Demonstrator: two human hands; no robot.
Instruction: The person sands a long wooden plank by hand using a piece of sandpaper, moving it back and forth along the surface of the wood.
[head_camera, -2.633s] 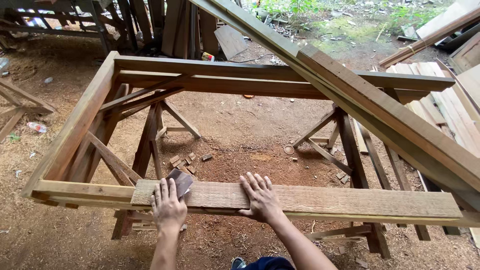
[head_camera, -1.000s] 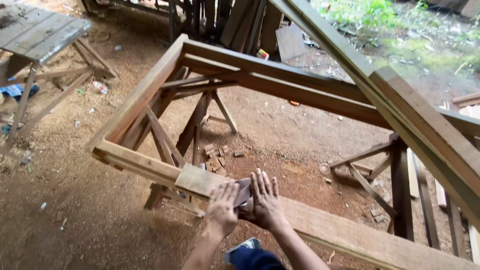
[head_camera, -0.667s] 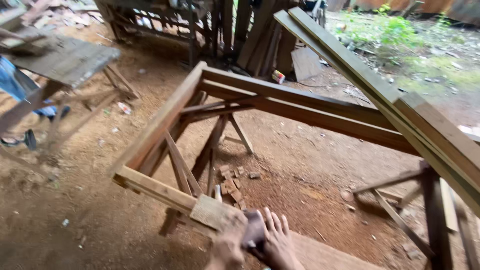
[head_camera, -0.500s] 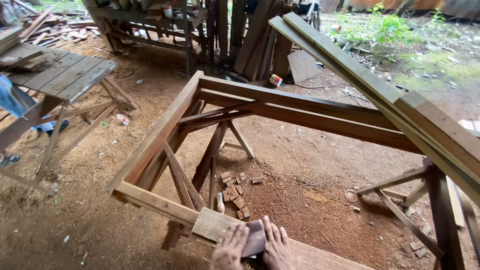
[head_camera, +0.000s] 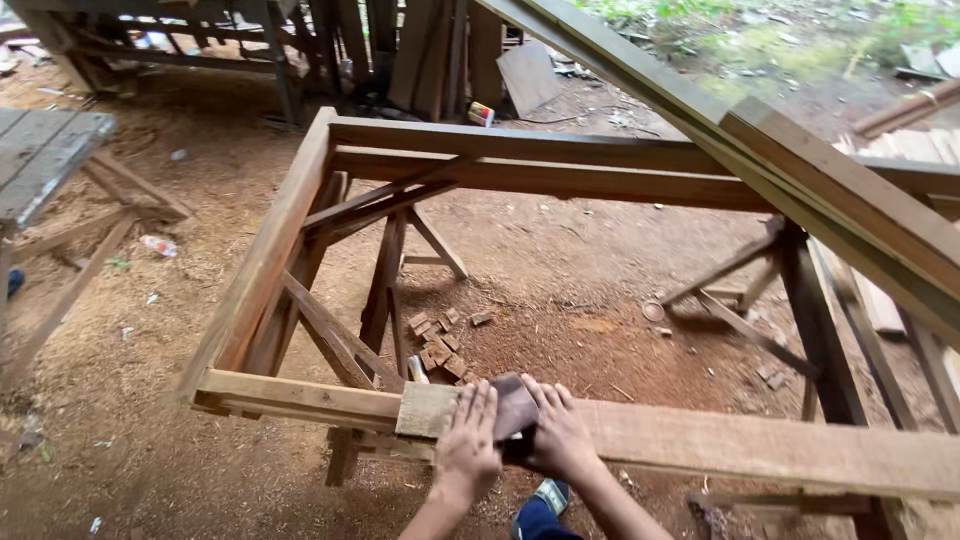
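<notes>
A large rectangular wooden frame (head_camera: 270, 250) rests on sawhorses. Along its near rail lies a lighter plank (head_camera: 760, 445). Both hands press a dark brown sanding block (head_camera: 514, 408) onto that plank near its left end. My left hand (head_camera: 468, 445) lies flat on the block's left side, fingers spread forward. My right hand (head_camera: 558, 435) covers its right side, fingers curled over it. The block shows only between the two hands.
A long timber beam (head_camera: 800, 160) slants overhead from top centre to the right edge. Wood offcuts (head_camera: 440, 345) litter the sawdust floor under the frame. A grey workbench (head_camera: 45, 150) stands at the left, and upright boards (head_camera: 420, 50) lean at the back.
Earlier my hands lay apart on the plank with the block between them. They have come together on the block and slid toward the plank's left end. The camera swung left and back.
</notes>
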